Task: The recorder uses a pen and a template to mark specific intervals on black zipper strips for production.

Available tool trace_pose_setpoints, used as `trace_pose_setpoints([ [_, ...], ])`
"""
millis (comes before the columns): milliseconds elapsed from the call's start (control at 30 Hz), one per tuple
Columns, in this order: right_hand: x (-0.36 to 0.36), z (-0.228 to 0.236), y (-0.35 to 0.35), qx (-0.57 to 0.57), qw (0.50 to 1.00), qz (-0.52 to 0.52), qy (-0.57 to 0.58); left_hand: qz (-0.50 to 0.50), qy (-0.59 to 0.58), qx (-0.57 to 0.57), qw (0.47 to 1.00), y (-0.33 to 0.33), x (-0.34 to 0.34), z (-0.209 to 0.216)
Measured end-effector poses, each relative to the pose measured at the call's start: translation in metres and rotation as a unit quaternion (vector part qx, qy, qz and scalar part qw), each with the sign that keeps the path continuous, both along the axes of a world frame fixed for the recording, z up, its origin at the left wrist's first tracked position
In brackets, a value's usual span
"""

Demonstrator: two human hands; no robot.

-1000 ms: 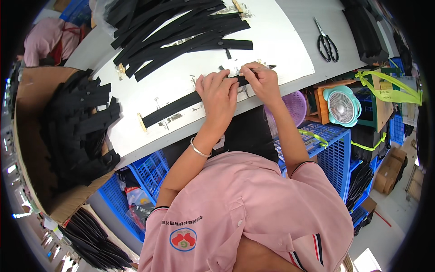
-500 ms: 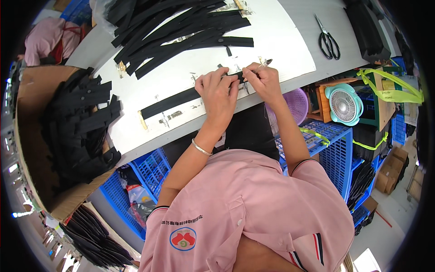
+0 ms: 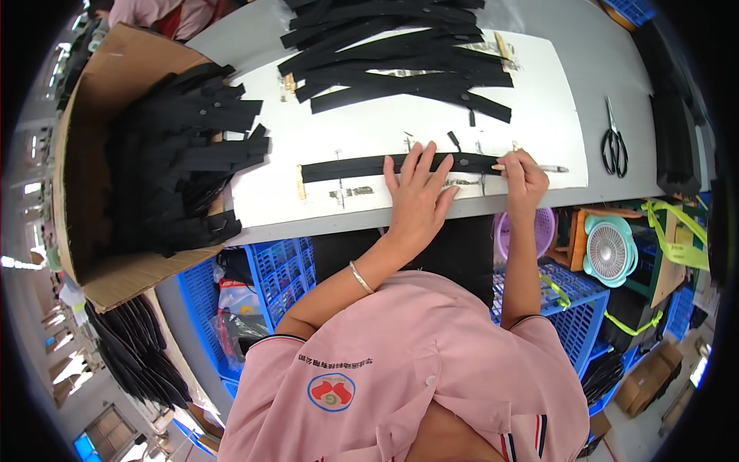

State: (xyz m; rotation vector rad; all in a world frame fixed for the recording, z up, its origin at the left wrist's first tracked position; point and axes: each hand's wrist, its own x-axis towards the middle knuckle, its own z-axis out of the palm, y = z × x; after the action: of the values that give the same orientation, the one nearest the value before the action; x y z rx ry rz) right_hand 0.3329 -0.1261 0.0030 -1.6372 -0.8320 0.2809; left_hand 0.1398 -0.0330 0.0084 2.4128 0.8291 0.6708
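Partly hidden strip (image 3: 350,166) beneath left hand (image 3: 418,197)

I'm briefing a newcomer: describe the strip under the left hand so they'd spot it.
On the grey table, find the white board. Along its near edge lies a black strip, under the left hand. Unlike the crisscrossed pile beyond, it lies alone and straight.
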Motion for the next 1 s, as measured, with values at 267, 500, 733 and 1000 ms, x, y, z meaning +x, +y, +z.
trace_pose_setpoints([
  [267,-0.004,-0.004,0.009,0.033,0.998,-0.032,0.045,-0.068,-0.003,0.021,0.997,0.109,0.047,-0.011],
  [500,-0.003,-0.007,0.010,0.027,0.996,-0.035,0.083,0.026,0.008,0.072,0.997,0.127,-0.054,0.007],
  [733,-0.002,-0.006,0.010,0.027,0.995,-0.018,0.090,0.274,0.215,0.261,0.900,0.205,-0.229,0.004],
  [1000,0.000,-0.010,0.009,0.044,0.996,-0.032,0.076,0.191,0.097,0.206,0.955,0.203,-0.204,0.035],
])
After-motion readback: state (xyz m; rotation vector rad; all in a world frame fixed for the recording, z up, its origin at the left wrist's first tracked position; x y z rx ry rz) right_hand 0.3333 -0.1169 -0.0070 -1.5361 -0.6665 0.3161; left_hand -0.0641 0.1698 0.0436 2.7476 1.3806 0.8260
